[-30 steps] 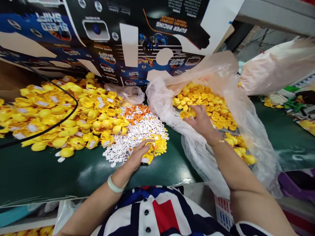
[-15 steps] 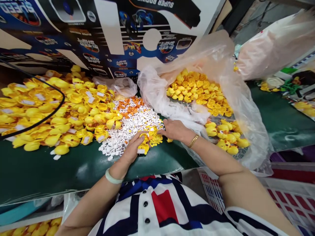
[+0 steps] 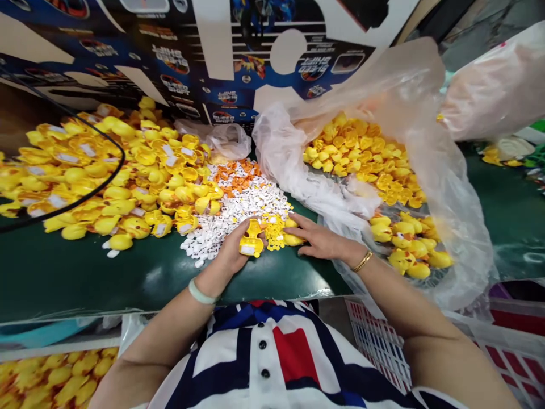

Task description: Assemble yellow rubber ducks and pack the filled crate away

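Upside-down "SPEED SHIFT" lettering is showing on cardboard (image 3: 170, 62) behind the yellow pile (image 3: 114, 170).
The left hand (image 3: 233, 250) is clasping a yellow shell (image 3: 254, 229) beside white pieces (image 3: 203, 240); the right hand (image 3: 321, 238) is hovering by another piece (image 3: 293, 239), its grip impossible to tell.
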Available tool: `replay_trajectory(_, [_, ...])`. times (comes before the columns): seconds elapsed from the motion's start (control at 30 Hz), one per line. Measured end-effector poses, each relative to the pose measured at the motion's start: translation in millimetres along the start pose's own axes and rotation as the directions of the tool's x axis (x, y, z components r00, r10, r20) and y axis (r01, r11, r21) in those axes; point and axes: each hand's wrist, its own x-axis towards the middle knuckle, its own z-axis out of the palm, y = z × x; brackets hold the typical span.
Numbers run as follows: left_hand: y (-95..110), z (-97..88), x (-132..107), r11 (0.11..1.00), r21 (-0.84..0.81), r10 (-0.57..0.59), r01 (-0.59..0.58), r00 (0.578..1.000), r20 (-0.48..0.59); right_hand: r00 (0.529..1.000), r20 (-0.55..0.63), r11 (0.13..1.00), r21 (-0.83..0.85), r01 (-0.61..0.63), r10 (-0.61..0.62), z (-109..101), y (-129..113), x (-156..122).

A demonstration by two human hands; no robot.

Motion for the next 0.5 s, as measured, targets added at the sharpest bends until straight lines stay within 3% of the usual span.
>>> replay_trajectory(0.07, [1, 3.9, -1, 0.998, -0.052, -0.022, 0.02, 0.999, -0.037, 0.998, -0.054, 1.0, 0.015, -0.009, 0.01, 8, 0, 2])
replay_trajectory(0.13, [2, 7.4, -1, 0.997, -0.078, -0.03, 0.025, 0.998, -0.057, 0.983, -0.183, 0.999, 0.041, -0.023, 0.03, 9, -3, 9])
replay_trajectory(0.27, [0, 14.6, -1, 0.995, -0.097, -0.001, -0.003, 0.999, -0.041, 0.904, -0.425, 0.993, 0.074, 0.097, -0.057, -1, -33, 30])
replay_trajectory(0.4, [-2, 20.2, -1, 0.989, -0.144, 0.041, -0.046, 0.999, -0.035, 0.894, -0.365, 0.958, 0.02, 0.286, -0.26, -7, -73, 55])
replay_trajectory(0.5, [-3, 19.5, -2, 0.987, -0.155, 0.027, -0.033, 0.999, -0.039, 0.914, -0.285, 0.957, -0.045, 0.287, -0.288, -5, -88, 69])
